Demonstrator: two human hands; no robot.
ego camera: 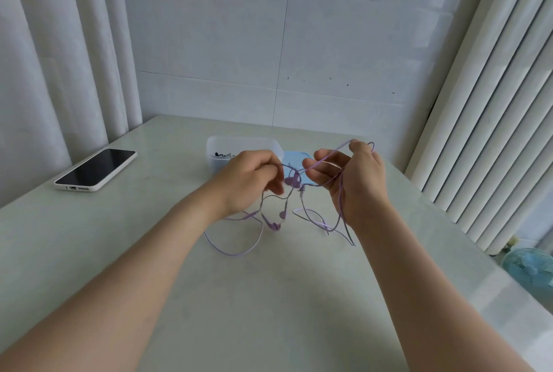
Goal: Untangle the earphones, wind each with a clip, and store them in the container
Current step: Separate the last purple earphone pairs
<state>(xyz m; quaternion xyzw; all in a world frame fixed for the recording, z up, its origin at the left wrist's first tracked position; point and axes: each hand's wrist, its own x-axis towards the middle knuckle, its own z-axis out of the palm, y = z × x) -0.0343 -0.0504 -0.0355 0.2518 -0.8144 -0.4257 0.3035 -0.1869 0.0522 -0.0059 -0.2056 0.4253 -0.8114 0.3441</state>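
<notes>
I see left hand (248,177) and right hand (356,180), fingers curled, pinching earphones (291,181) above the pale, apparently stone table (269,297); container (227,144) near its far edge.

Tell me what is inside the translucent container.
Inside the container, a few small dark items show near its left wall, too small to identify. The left hand covers the rest.

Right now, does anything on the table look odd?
Only the purple earphones: their cords are tangled between the left hand and right hand, with loops trailing on the table. Nothing looks spilled or damaged.
</notes>
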